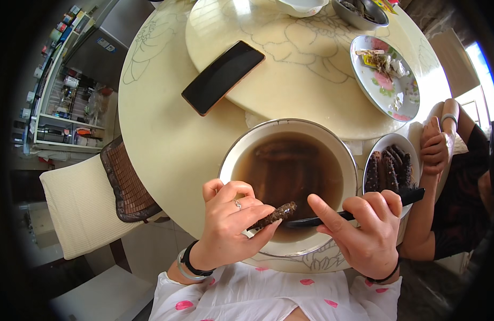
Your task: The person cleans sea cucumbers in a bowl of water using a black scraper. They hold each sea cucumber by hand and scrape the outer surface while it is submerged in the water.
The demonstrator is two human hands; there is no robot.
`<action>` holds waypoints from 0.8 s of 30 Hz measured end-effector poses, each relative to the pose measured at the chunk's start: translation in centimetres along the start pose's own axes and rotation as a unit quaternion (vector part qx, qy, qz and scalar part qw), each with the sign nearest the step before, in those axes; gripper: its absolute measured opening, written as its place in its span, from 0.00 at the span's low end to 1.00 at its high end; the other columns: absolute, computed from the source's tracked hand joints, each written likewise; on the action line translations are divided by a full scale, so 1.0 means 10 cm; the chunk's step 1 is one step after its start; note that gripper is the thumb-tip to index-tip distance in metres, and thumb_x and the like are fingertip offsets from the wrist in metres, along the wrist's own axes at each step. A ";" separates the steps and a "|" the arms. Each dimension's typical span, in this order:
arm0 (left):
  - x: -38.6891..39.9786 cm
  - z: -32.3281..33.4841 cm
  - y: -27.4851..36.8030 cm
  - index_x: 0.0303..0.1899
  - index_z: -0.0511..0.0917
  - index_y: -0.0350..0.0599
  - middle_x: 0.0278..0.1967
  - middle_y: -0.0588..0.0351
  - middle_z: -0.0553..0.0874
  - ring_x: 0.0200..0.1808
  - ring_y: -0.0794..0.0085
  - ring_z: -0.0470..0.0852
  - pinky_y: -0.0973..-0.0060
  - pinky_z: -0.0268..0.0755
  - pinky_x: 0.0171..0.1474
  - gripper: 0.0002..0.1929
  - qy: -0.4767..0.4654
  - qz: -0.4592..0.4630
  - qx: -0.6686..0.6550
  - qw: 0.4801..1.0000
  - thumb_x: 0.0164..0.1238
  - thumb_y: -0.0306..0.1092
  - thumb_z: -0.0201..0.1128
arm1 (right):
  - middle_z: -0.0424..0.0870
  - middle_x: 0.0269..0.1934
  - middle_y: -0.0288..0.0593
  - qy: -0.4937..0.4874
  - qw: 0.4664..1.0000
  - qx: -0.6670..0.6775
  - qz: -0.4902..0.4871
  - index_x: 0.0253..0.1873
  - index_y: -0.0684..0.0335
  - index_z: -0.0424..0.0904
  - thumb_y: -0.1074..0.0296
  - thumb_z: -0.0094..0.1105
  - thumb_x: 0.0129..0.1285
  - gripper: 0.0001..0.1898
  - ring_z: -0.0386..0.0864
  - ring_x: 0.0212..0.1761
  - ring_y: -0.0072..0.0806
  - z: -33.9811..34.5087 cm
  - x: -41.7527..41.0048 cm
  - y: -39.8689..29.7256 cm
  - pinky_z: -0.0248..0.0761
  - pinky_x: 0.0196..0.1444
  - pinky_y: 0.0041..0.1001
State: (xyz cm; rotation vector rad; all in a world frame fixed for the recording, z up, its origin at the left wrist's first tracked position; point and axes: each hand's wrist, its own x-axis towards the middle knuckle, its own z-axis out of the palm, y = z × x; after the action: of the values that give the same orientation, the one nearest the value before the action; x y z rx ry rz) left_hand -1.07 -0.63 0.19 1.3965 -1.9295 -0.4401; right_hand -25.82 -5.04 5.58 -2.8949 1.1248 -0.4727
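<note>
My left hand (235, 224) pinches a dark, bumpy sea cucumber (285, 210) between thumb and fingers above a basin. In my right hand (363, 228) is a slim black tool (411, 196), perhaps a brush, with its index finger stretched out. The tool's narrow end reaches close under the sea cucumber; whether they touch, I cannot tell. Below both hands sits a white enamel basin (247, 138) of murky brown water (287, 172), with blurred dark shapes beneath the surface. Right of it, a white oval dish (391, 138) holds several sea cucumbers (389, 168).
A smartphone (223, 78) lies across the raised turntable's edge (271, 92). Beyond are a floral plate with scraps (407, 94), a metal bowl (375, 25) and a white bowl (303, 7). Another person's clasped hands (434, 150) rest at the right. A chair (90, 204) stands left.
</note>
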 end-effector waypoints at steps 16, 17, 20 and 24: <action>-0.03 0.03 0.01 0.32 0.90 0.50 0.27 0.67 0.88 0.40 0.67 0.81 0.63 0.56 0.54 0.11 -0.001 -0.015 0.031 0.999 0.43 0.29 0.81 | 0.72 0.34 0.30 0.036 0.996 -0.078 0.009 0.60 0.47 0.90 0.61 0.69 0.64 0.19 0.71 0.36 0.24 0.19 -0.03 -0.21 0.58 0.52 0.32; -0.03 0.03 0.01 0.32 0.90 0.50 0.27 0.66 0.88 0.40 0.66 0.81 0.63 0.57 0.54 0.11 0.001 -0.016 0.034 0.999 0.43 0.29 0.81 | 0.72 0.34 0.30 0.043 0.996 -0.082 0.009 0.60 0.47 0.90 0.61 0.69 0.64 0.19 0.72 0.36 0.24 0.21 -0.03 -0.22 0.58 0.52 0.32; -0.01 0.03 -0.01 0.34 0.88 0.48 0.26 0.66 0.87 0.41 0.68 0.82 0.61 0.54 0.49 0.13 0.005 0.008 0.022 1.000 0.42 0.29 0.81 | 0.73 0.34 0.31 0.031 0.994 -0.101 -0.007 0.59 0.48 0.91 0.62 0.69 0.63 0.19 0.72 0.36 0.25 0.17 -0.03 -0.25 0.58 0.52 0.32; -0.02 0.04 -0.02 0.34 0.88 0.48 0.26 0.66 0.87 0.41 0.68 0.82 0.61 0.54 0.49 0.13 0.009 0.012 0.032 0.999 0.42 0.30 0.81 | 0.73 0.34 0.30 0.007 0.996 -0.083 0.024 0.59 0.47 0.91 0.65 0.69 0.62 0.19 0.72 0.36 0.25 0.13 -0.02 -0.19 0.58 0.52 0.32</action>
State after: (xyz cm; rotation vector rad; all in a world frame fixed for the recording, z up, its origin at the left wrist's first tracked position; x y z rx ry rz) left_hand -1.24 -0.58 -0.27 1.4112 -1.9599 -0.3562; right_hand -24.31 -3.67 4.47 -2.9992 1.2912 -0.4184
